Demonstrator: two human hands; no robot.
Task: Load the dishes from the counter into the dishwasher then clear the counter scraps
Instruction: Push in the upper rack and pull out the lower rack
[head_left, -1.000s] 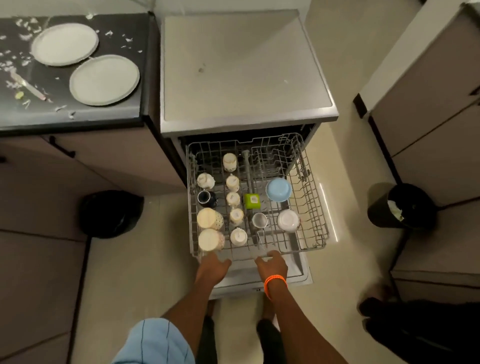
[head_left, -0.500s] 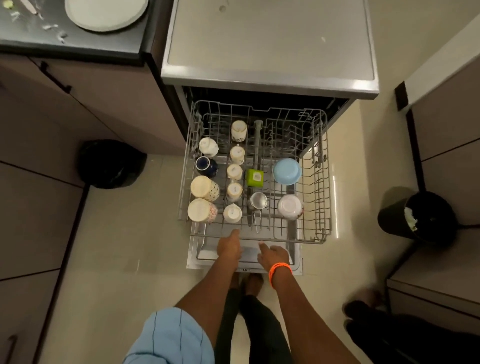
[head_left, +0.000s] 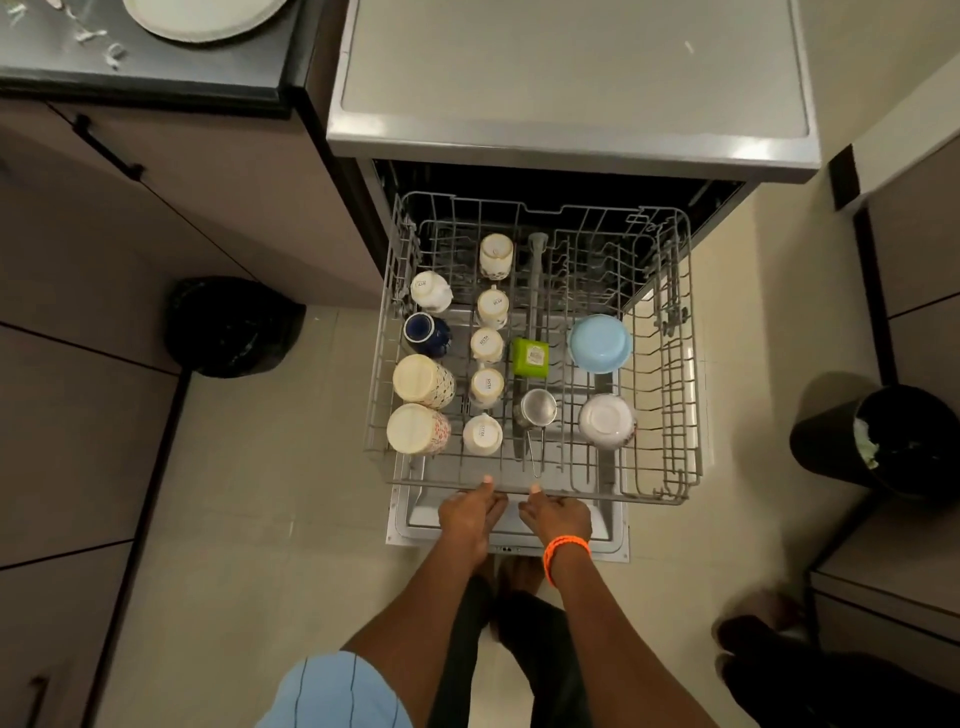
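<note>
Gripping the upper rack's (head_left: 535, 488) front rail, left hand (head_left: 470, 512) and right hand (head_left: 556, 514) (fingers curled under, thumbs on top), 2-handed for sliding.

9 cups (head_left: 487, 347), 2 bowls (head_left: 599, 343), 1 plate (head_left: 205, 18).

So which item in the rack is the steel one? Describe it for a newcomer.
Find the pulled-out dishwasher rack. Near its front edge, below the green container, sits the small steel cup: the only metal piece, with a wire handle pointing forward.
</note>
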